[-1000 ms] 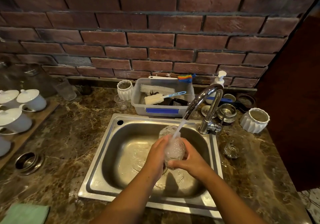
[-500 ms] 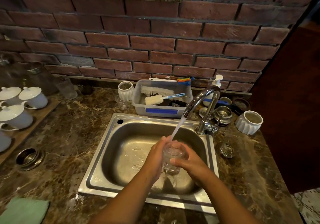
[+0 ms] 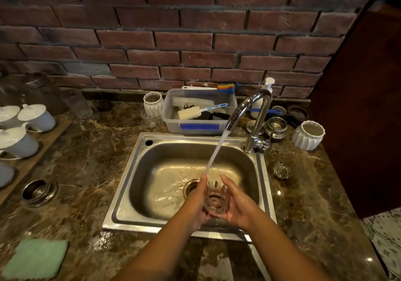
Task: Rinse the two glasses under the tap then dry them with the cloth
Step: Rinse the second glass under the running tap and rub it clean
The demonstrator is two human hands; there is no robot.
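Cupping the glass (image 3: 214,194) from both sides, you have your left hand (image 3: 195,207) and right hand (image 3: 236,204) wrapped round its lower walls, with the fingers curled up the sides and the base sunk between your palms. It stands mouth-up, low over the sink (image 3: 130,185) and close to the drain (image 3: 190,185). That way the stream from the tap (image 3: 256,116) lands at its rim, and overflow falls into the basin rather than onto the counter (image 3: 86,161). The two-handed hold seems sensible: wet ribbed glass is probably slippery, and running water pushes on it. The second glass (image 3: 281,170) sits on the counter just right of the sink, handy for your right hand. The green cloth (image 3: 35,259) lies flat at the front left, well apart from the basin. That likely keeps it dry for the wiping, which has not yet begun.
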